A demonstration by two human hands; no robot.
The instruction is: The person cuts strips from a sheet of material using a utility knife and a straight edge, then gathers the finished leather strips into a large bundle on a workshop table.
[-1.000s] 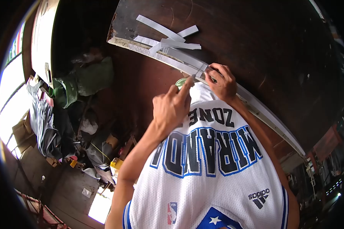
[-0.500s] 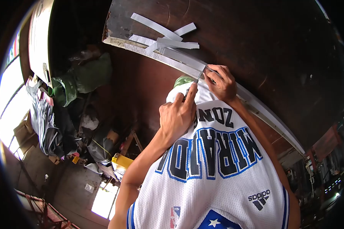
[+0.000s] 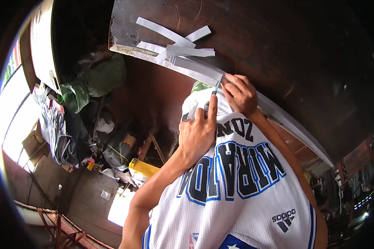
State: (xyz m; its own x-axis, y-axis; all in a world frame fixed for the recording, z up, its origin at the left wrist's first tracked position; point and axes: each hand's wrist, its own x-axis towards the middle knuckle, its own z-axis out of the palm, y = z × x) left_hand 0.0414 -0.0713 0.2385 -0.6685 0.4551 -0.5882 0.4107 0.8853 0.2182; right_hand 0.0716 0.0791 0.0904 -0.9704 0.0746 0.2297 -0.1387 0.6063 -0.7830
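My left hand is closed round a cutter knife, its index finger stretched along the tool. The thin blade points up at a light grey strip on the edge of the dark brown tabletop. My right hand pinches the strip just right of the blade, fingers bent and pressed together. From there a long pale band runs down to the right along the edge. Several short cut strips lie crossed on the tabletop, up and left of my hands.
Below the table edge hangs the white jersey on my body. At the left are a green bag, a bundle of grey strips, cardboard and a yellow box. Clutter stands at the far right.
My left hand has drawn slightly down and right with the cutter, and more of the blade shows. My right hand stays at nearly the same place on the strip. The view has shifted a little.
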